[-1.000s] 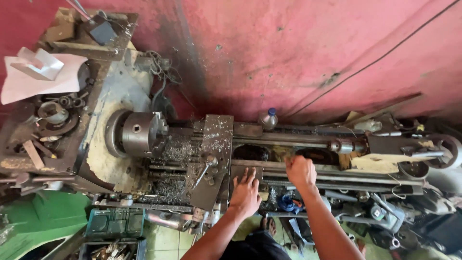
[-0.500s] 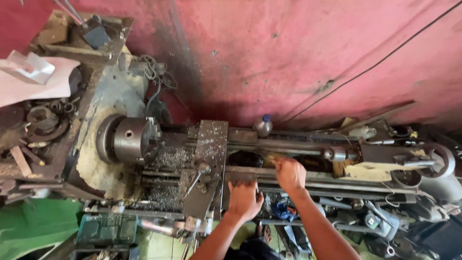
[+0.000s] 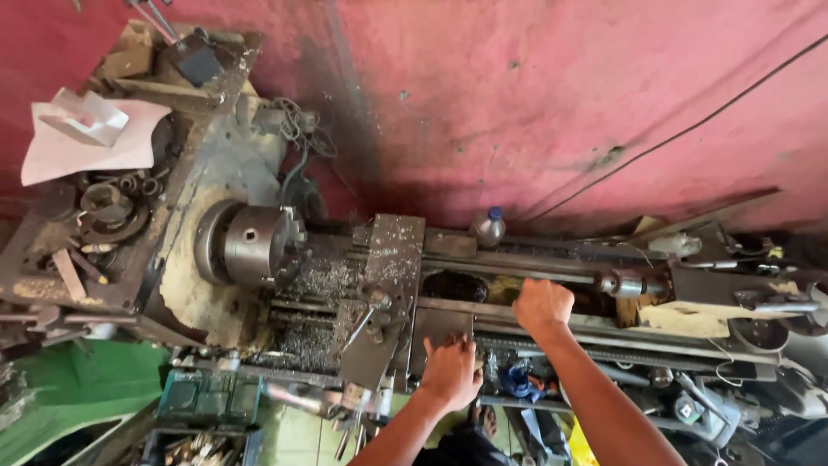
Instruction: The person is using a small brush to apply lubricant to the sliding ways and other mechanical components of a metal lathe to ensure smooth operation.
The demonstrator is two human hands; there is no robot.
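Resting: left hand (image 3: 450, 373) flat on lathe carriage (image 3: 392, 298); right hand (image 3: 542, 306) fingers clenched (maybe on bed rail (image 3: 673, 332)).

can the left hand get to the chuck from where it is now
Probably yes. The left hand rests at the front edge of the lathe carriage, and the chuck sits to its left with its face exposed. Only the carriage and chip-covered bed lie between; nothing appears to block a reach over them.

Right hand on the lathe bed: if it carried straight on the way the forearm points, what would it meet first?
The right hand points up and away across the lathe bed. Going on, it would probably cross the far rail and first meet the red wall behind; depth is hard to judge from above.
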